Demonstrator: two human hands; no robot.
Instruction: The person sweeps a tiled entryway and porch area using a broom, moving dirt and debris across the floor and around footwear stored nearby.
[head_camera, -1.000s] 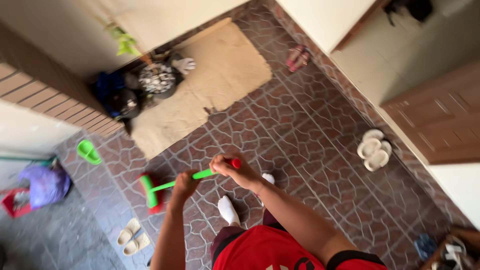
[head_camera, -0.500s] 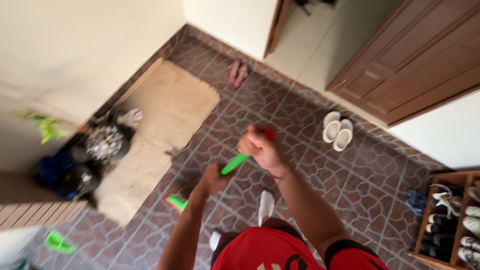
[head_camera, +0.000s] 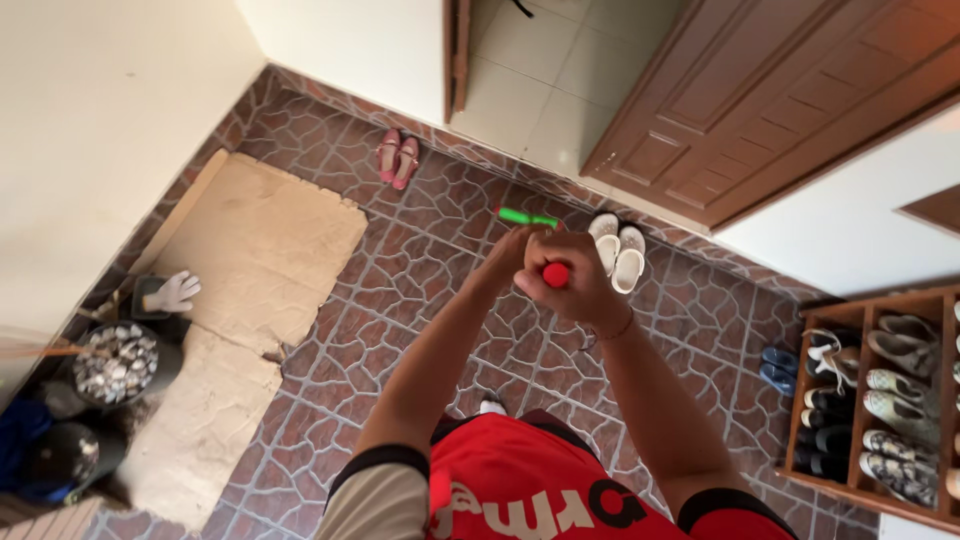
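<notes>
From the head view, the right hand (head_camera: 570, 280) and left hand (head_camera: 512, 255) are both gripping the broom handle (head_camera: 545, 262), raised chest-high. Its green end (head_camera: 527, 217) (pointing outward) is risking striking the white slippers (head_camera: 617, 251) or wooden door (head_camera: 760, 100).

Slippers (head_camera: 617, 251) just beyond hands (head_camera: 545, 268).
</notes>
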